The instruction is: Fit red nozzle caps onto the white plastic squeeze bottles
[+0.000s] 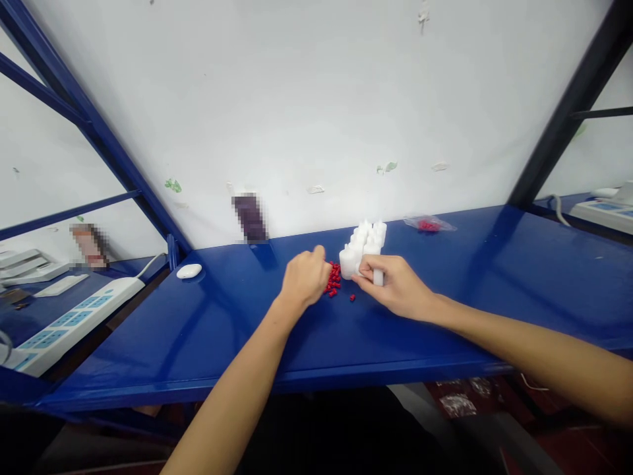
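Note:
Several small red pieces (335,278) lie in a loose pile on the blue table (217,330), with one red piece (352,297) apart from the rest. My left hand (305,276) is at the pile's left side, its fingers curled closed; what they hold, if anything, is hidden. Behind and right of the pile stands a cluster of white plastic bottle-like parts (364,241). Beside the cluster's front, my right hand (390,284) is closed around a white part (378,277), mostly covered by the fingers.
A clear bag of red pieces (428,225) lies at the back right. A white oval case (189,271) is at the left. A blurred dark panel (251,218) leans at the wall. Power strips (74,323) lie beyond the table's left edge; blue frame posts (109,145) flank it.

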The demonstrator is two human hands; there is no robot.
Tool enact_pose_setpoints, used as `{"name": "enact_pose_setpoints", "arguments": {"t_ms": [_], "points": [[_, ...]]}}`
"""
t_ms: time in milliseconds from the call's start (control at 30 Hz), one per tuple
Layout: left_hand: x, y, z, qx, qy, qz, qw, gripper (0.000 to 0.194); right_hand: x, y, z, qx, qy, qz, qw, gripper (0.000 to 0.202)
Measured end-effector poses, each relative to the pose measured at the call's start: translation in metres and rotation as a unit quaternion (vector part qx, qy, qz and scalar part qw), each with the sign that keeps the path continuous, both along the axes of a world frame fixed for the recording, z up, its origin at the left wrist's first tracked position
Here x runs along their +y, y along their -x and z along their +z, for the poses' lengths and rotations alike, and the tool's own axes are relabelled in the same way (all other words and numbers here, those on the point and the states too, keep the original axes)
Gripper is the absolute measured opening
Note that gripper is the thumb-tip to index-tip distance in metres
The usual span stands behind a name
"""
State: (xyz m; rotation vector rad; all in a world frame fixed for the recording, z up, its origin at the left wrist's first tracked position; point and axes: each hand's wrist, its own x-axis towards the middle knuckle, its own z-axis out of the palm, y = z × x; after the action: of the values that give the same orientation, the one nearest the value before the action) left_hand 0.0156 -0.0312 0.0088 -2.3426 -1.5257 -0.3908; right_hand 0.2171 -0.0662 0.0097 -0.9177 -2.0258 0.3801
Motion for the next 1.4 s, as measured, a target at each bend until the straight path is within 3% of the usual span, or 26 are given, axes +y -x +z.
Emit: {"name": "enact_pose_setpoints", "arguments": {"t_ms": [67,167,267,500,800,900,967,1100,1267,1400], "points": [[0.003,0.011,0.002,-0.042,-0.011,0.035,0.998,0.021,0.001,-0.008,0.001,0.004,-0.027,-0.041,0.999,0.029],[0.003,0.017,0.002,-0.05,0.003,0.016,0.999,0.025,0.007,-0.019,0.004,-0.017,-0.095,-0.053,0.994,0.015],[0.003,0.013,-0.001,-0.021,0.032,-0.004,0.999,0.032,0.012,-0.026,0.003,-0.095,-0.148,-0.075,0.982,0.024],[0.003,0.009,-0.008,0.029,0.091,-0.001,0.995,0.038,0.012,-0.025,-0.004,-0.221,-0.112,-0.123,0.961,0.035],[0.0,0.008,-0.006,0.013,0.071,0.009,0.997,0.033,0.014,-0.025,-0.003,-0.175,-0.111,-0.104,0.973,0.038],[-0.002,0.01,-0.005,-0.031,0.048,-0.027,0.998,0.031,0.01,-0.026,0.001,-0.095,-0.12,-0.075,0.985,0.039],[-0.003,0.01,-0.004,-0.049,0.025,-0.1,0.993,0.031,0.006,-0.026,0.002,-0.031,-0.101,-0.024,0.994,0.034],[-0.011,0.002,-0.004,-0.034,-0.02,-0.233,0.972,0.034,0.0,-0.022,0.0,0.059,0.035,0.091,0.994,0.021],[-0.019,-0.011,-0.006,-0.037,-0.029,-0.232,0.972,0.022,-0.004,-0.011,0.0,0.104,0.147,0.184,0.966,0.024],[-0.02,-0.016,-0.004,-0.038,-0.003,-0.211,0.977,0.017,-0.004,-0.007,0.002,0.149,0.199,0.218,0.944,0.028]]}}
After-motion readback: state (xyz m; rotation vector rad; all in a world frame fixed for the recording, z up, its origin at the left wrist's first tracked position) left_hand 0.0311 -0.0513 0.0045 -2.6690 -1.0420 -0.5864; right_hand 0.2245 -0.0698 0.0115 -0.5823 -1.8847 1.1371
